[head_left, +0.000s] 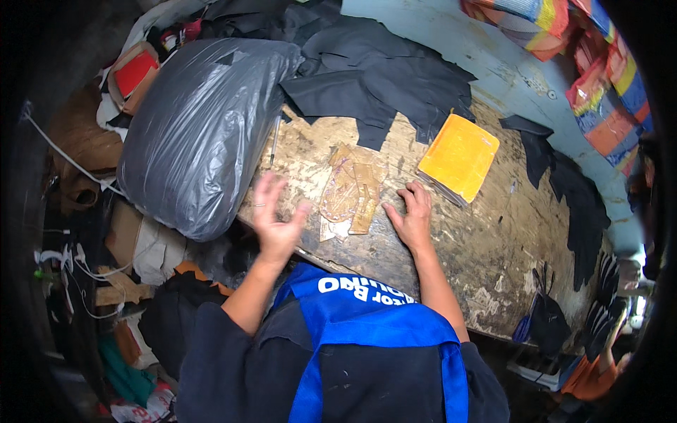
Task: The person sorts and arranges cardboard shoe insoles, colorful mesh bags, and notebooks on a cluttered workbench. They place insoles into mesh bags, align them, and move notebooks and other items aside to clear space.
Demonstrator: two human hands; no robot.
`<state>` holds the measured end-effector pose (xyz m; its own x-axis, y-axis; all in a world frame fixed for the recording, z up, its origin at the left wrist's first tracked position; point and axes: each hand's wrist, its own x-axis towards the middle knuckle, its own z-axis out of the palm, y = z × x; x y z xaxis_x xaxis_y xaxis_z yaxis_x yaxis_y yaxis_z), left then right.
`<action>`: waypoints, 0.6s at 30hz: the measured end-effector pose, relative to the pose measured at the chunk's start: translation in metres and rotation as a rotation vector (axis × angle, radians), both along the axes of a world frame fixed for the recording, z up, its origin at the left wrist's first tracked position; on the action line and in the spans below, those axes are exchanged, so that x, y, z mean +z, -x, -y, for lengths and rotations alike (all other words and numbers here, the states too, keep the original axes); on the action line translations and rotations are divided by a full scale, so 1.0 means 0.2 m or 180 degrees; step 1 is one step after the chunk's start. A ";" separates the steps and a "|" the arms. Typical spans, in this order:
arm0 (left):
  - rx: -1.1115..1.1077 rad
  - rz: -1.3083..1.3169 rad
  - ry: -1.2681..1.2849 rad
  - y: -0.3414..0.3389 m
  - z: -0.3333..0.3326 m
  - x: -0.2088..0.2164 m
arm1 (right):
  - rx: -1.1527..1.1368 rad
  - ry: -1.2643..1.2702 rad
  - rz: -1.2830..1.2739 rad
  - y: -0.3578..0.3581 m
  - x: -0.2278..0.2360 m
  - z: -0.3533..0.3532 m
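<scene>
My left hand (pixel 276 218) is raised over the front edge of the worn wooden table (pixel 451 261), fingers spread and slightly blurred, holding nothing. Resting on the tabletop is my right hand (pixel 412 215), its thumb apart from the bent fingers and nothing in its grasp. Between the two hands lie flat brown pattern-like pieces (pixel 364 194), some apparently under clear plastic; neither hand touches them. A yellow-covered notebook (pixel 460 156) sits just beyond my right hand. Past my left fingertips a thin pen (pixel 273 141) lies beside the big bag.
A bulging grey plastic bag (pixel 204 134) stands at the left. Black fabric pieces (pixel 381 74) cover the far side, and more black strips (pixel 578 211) lie along the right. Striped woven plastic (pixel 606 84) hangs at upper right. Another person's orange garment (pixel 591 381) shows at lower right.
</scene>
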<state>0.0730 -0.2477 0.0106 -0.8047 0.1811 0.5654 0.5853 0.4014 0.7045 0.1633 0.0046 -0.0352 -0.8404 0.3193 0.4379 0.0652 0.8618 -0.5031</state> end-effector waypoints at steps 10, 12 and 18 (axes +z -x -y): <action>0.2638 0.0808 0.1220 0.39 0.85 0.13 | 0.0064 -0.0038 -0.0040 0.04 0.06 0.05; 0.2610 0.0823 0.0742 0.43 0.87 0.09 | 0.0188 0.0110 -0.0079 0.06 0.12 0.13; 0.2671 0.1433 -0.2895 0.47 0.97 0.02 | 0.2041 -0.0378 0.0372 0.26 0.22 0.54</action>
